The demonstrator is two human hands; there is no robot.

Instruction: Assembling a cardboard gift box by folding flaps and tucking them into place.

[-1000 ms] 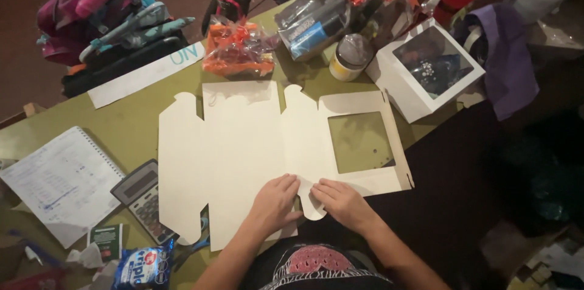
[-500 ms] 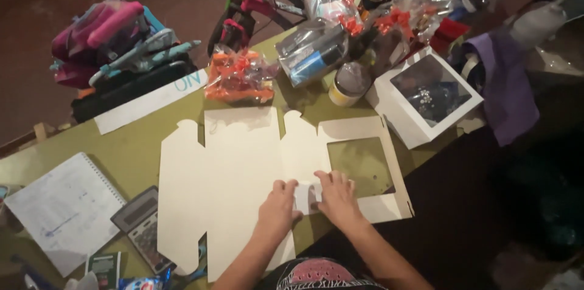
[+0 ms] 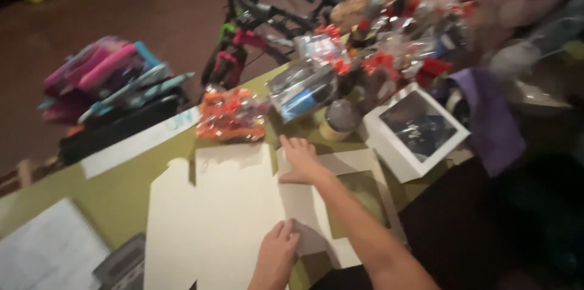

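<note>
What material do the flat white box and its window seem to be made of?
Flat white box: probably thin cardboard with a matte finish; it lies in stiff cut panels with fold lines. Its window: seemingly clear plastic film, since the green table shows through, though blur leaves this open. Both hands, left and right, press on the box.

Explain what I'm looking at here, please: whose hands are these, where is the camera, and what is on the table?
There is no machine: a person wears one camera on the head, looking down at their own bare hands. A flat, unfolded white cardboard box blank with a clear window lies on a green table. The right hand presses flat on the blank's far edge; the left hand rests on its near part. Neither hand grips anything. Beyond are an assembled white window box, an orange cellophane packet, a small jar and blurred wrapped goods. A notebook lies at the left, and a bicycle stands behind.
</note>
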